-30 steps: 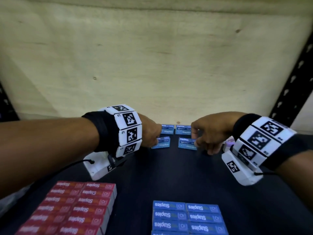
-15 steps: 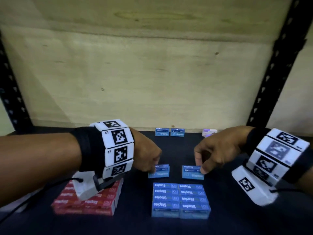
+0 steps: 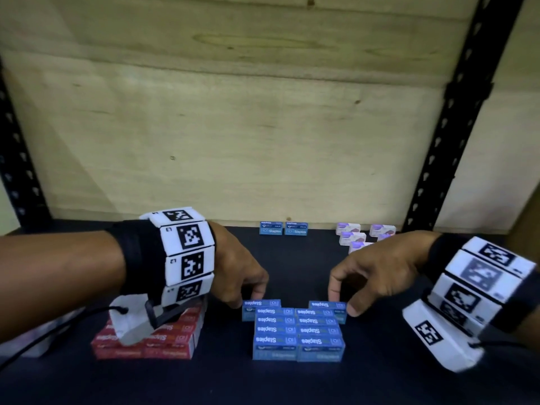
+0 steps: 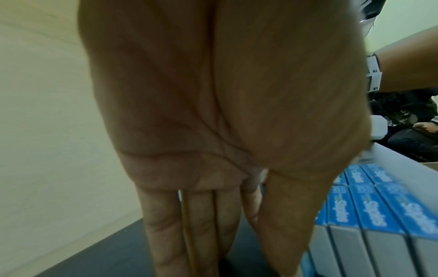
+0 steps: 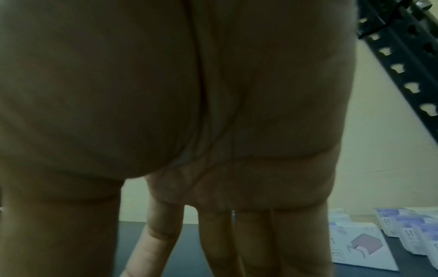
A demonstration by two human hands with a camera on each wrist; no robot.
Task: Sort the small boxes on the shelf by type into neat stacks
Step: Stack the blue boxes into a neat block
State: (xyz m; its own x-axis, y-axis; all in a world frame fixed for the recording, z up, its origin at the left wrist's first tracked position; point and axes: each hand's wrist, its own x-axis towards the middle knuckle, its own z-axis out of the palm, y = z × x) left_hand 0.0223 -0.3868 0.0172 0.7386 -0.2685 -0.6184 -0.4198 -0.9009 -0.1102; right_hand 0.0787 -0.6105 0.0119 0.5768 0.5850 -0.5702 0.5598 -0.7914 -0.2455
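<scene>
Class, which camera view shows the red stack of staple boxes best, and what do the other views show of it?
The head view shows it best: the red stack sits at the near left of the shelf, partly hidden by the left wrist's camera unit. Neither wrist view shows it; palms fill both, with only blue or white boxes at the edges.

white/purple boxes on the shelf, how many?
5 small white-and-purple cardboard boxes, clustered back right on the black shelf: two against the wall, two just in front, one nearest, beside the right hand. The hand may hide more.
</scene>
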